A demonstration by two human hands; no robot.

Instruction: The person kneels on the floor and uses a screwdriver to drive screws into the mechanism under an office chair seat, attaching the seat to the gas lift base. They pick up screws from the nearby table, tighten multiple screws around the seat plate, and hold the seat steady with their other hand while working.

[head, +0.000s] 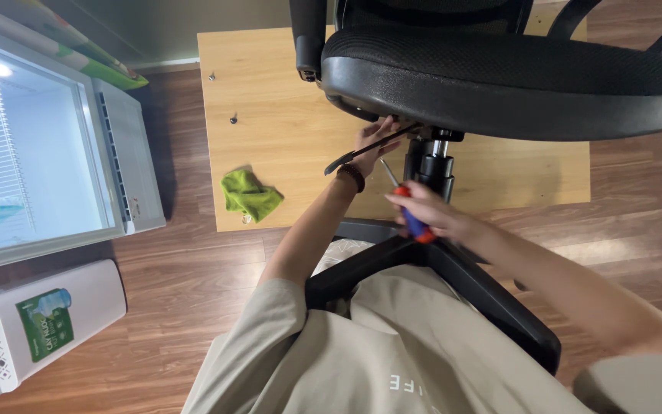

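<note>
the right hand (429, 208) grips a screwdriver (406, 207) by its red and blue handle, just in front of the office chair's (499, 77) gas column. the left hand (375, 139) reaches under the chair seat, fingers curled at the black lever (362, 153). beyond the chair's base, a green cloth (248, 193) and two screws (233, 118) lie on a wooden board (270, 92).

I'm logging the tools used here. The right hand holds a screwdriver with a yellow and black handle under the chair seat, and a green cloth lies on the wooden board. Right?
Not quite: in the head view the screwdriver in the right hand has a red and blue handle. It is under the chair seat, and the green cloth lies on the wooden board.
</note>
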